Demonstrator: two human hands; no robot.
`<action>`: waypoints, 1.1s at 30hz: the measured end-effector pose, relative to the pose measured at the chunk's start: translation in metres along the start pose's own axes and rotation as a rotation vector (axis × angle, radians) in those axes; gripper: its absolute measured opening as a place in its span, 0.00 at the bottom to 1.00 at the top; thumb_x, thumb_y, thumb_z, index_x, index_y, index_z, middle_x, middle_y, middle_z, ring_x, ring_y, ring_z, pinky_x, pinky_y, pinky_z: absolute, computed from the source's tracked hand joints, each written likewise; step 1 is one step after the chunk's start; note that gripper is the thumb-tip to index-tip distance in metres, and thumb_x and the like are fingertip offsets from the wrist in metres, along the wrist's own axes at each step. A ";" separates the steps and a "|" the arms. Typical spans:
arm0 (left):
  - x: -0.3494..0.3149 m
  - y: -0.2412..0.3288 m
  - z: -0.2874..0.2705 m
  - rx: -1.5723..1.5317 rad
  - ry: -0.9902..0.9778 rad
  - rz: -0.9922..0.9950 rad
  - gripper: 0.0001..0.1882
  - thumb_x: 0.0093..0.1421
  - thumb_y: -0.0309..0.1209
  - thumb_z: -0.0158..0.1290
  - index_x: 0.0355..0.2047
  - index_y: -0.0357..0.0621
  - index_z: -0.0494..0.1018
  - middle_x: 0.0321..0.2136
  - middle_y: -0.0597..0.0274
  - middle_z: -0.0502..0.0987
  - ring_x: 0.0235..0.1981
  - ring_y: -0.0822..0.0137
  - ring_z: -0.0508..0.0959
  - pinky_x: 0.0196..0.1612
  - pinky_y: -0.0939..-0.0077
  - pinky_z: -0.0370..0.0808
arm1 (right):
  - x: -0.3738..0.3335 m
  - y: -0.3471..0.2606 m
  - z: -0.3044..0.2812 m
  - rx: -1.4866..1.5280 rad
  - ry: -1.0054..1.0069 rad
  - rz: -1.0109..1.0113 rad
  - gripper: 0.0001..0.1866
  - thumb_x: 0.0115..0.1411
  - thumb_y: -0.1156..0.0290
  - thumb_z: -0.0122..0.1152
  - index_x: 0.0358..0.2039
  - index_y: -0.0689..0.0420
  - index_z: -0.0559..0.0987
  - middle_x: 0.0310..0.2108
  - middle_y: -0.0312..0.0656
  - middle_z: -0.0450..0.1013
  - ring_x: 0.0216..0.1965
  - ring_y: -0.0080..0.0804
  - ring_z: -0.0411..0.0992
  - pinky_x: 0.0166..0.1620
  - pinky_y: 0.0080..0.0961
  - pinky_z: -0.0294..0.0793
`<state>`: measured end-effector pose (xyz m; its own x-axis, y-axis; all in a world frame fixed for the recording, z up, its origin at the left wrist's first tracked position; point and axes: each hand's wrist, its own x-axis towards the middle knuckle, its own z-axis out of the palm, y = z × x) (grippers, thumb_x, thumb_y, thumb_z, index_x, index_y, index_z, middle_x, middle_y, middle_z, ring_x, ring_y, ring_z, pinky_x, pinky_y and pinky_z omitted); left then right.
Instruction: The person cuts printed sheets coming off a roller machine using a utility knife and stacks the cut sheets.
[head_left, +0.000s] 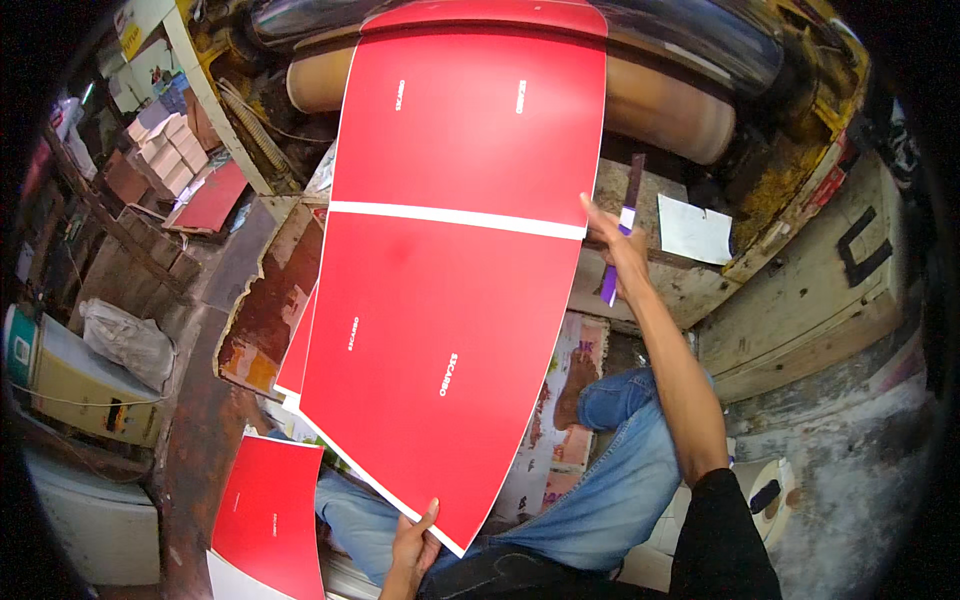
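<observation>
A large red sheet [440, 300] is lying in front of the tan roller [660, 105], its long axis running from the roller toward the person's lap and leaning a little left at the near end. The far end is reaching past the tan roller to the metal roller [700, 50], and the near right corner is pointing at the lap. A white band [450, 218] is crossing the sheet, nearer the tan roller than the lap.

The left hand [412, 550], well away from the tan roller, is pinching the slanting near edge; the thumb is pressing on top and the other fingers are curling underneath. The right hand [626, 258], nearer the tan roller, is resting at the sheet's right edge with one finger stretching along it and the others closing around a thin purple-handled tool [609, 285]. The tool's dark end is pointing toward the tan roller.

On the counter [655, 180] just below the right part of the tan roller, a white paper [695, 228] is lying. Farther from the roller, toward the lower left, a smaller red sheet [268, 500] is lying.
</observation>
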<state>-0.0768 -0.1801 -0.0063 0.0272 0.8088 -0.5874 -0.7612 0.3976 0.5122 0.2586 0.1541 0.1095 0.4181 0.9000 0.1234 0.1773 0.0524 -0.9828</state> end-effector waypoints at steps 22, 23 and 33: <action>0.127 0.025 -0.089 0.195 0.186 0.254 0.27 0.55 0.21 0.60 0.53 0.30 0.63 0.49 0.48 0.72 0.44 0.59 0.78 0.44 0.65 0.81 | -0.093 -0.016 0.017 -0.110 -0.526 0.112 0.15 0.57 0.62 0.65 0.34 0.63 0.81 0.23 0.40 0.79 0.23 0.17 0.72 0.27 0.18 0.66; 0.150 0.022 -0.084 0.213 0.226 0.210 0.26 0.55 0.22 0.61 0.51 0.29 0.64 0.48 0.47 0.73 0.42 0.59 0.79 0.41 0.65 0.82 | -0.098 -0.014 0.016 -0.114 -0.527 0.111 0.15 0.57 0.62 0.65 0.34 0.63 0.81 0.23 0.40 0.79 0.23 0.17 0.72 0.27 0.18 0.66; 0.240 -0.013 -0.067 1.232 0.724 0.409 0.72 0.31 0.43 0.76 0.63 0.25 0.37 0.61 0.26 0.47 0.60 0.28 0.51 0.57 0.38 0.62 | -0.150 0.002 0.017 -0.090 -0.600 0.150 0.14 0.57 0.61 0.65 0.33 0.61 0.81 0.21 0.37 0.77 0.21 0.17 0.71 0.24 0.16 0.64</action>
<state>-0.1038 -0.0199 -0.1961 -0.6501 0.7129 -0.2628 0.3871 0.6084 0.6928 0.1815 0.0264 0.0869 -0.1245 0.9824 -0.1393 0.2406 -0.1063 -0.9648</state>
